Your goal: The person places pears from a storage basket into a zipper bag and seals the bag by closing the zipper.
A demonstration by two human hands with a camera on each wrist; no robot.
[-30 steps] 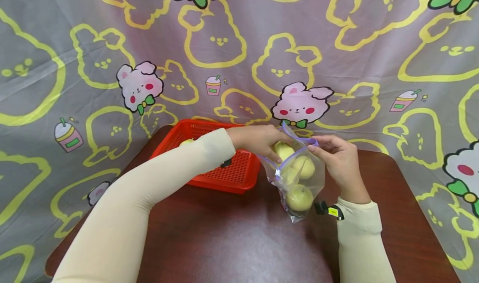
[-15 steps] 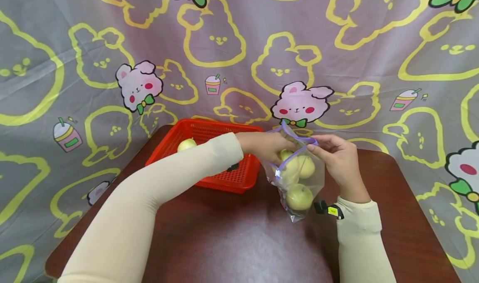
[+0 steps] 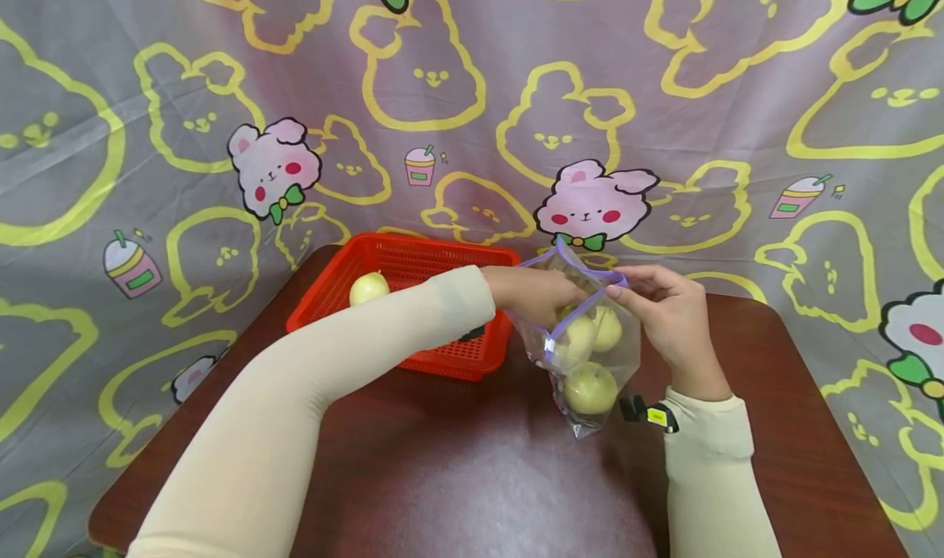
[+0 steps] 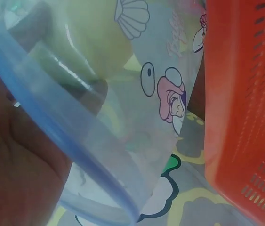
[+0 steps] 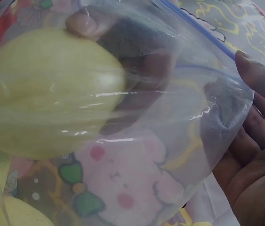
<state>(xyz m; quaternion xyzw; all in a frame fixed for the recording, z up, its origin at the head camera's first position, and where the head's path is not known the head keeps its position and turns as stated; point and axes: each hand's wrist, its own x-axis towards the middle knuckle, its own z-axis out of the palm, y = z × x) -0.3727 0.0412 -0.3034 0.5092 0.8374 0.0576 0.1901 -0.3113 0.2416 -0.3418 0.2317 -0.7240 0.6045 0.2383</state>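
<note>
A clear zip bag [image 3: 627,357] with a purple-blue zip rim hangs above the table. My right hand [image 3: 669,316] pinches its rim at the right between thumb and fingers. Through the bag's mouth reaches my left hand [image 3: 542,292]. Inside, its thumb and fingers curve round a pale yellow round fruit [image 5: 52,94], seen through the plastic in the right wrist view. Lower in the bag sits another such fruit [image 3: 590,387], and one more [image 3: 608,328] shows at the right side. Printed cartoon figures mark the bag's film in the left wrist view.
A red perforated plastic basket [image 3: 501,353] stands left of the bag, partly behind the left sleeve. In it lies a pale yellow fruit [image 3: 369,288] with a stem. The dark brown table [image 3: 442,476] backs onto a cartoon-printed curtain [image 3: 472,66].
My left hand has moved right and deeper into the bag with the fruit. The left sleeve shifted right, showing more of the fruit in the basket. My right hand stays at the rim.
</note>
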